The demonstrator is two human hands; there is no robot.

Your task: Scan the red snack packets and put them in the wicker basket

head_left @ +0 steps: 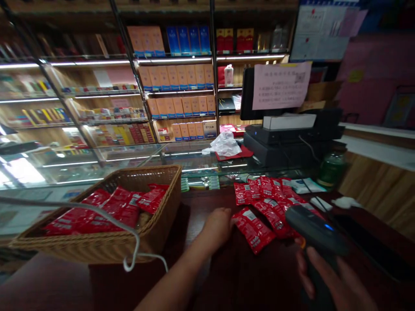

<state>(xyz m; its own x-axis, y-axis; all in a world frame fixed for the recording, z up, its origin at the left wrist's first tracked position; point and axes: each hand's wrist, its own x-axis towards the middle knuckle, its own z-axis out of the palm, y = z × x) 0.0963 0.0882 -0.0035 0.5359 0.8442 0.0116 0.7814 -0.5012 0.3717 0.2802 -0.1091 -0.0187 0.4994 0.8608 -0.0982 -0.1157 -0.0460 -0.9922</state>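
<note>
Nearest, the dark red-brown countertop (227, 280) runs down past the bottom of the view, and its surface shows as an open strip between the wicker basket (162, 237) on the left and the red foil packets on the right; the left forearm slants across that strip. A white cable (110, 217) loops in front of the basket's near side, a snag point on that edge, while a dark flat slab (372, 246) narrows the room at the right. The right hand (340, 280) is wrapped around the handle of a handheld barcode scanner (311, 229) (its small blue light is on), the scanner's head raised over the packets' right side. A little farther, the left hand (218, 225) is loosely curled, fingertips at the left corner of the nearest red packet (254, 229); whether they pinch it I cannot tell. Beyond that one, more red packets (272, 192) lie overlapped, reaching nearly to the countertop's far edge, with a green jar (333, 168) behind at the right; others (116, 207) fill the basket. Past the edge stands a glass display case (136, 151) bearing a crumpled white plastic bag (225, 144), then lit shelves of boxed goods (177, 77).
</note>
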